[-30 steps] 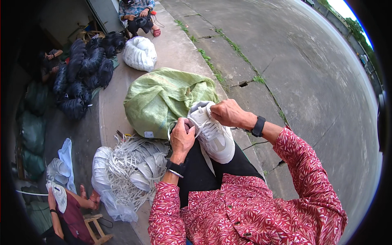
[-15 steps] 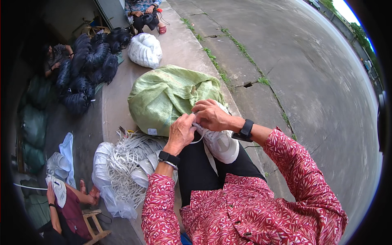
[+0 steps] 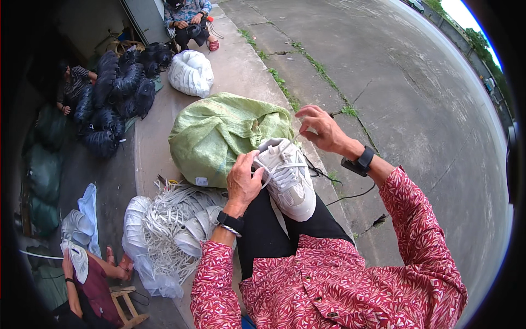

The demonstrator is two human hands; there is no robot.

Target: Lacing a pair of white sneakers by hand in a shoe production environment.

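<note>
A white and pale grey sneaker [image 3: 296, 202] rests on my black-trousered thighs, toe toward me, with white laces [image 3: 285, 176] threaded through its upper eyelets. At the shoe's left side my left hand [image 3: 244, 180] is closed, pinching a lace by the collar. Up and to the right of the collar, my right hand [image 3: 322, 129] is closed on the other lace end, which stretches thinly from the eyelets to its fingertips. Just beyond the shoe lies a bulging light green woven sack [image 3: 219, 137].
Left of my legs are a heap of loose white laces [image 3: 172, 222] and white shoe parts in clear plastic. A white bundle [image 3: 190, 74] and black bundles [image 3: 115, 90] sit farther off. Other people work nearby, one holding a white shoe piece [image 3: 78, 260]. A dark cord [image 3: 356, 196] lies at right.
My hands were together over the shoe's collar. The right hand has since drawn away up and to the right with a lace, uncovering the tongue and laces. The left stays by the shoe.
</note>
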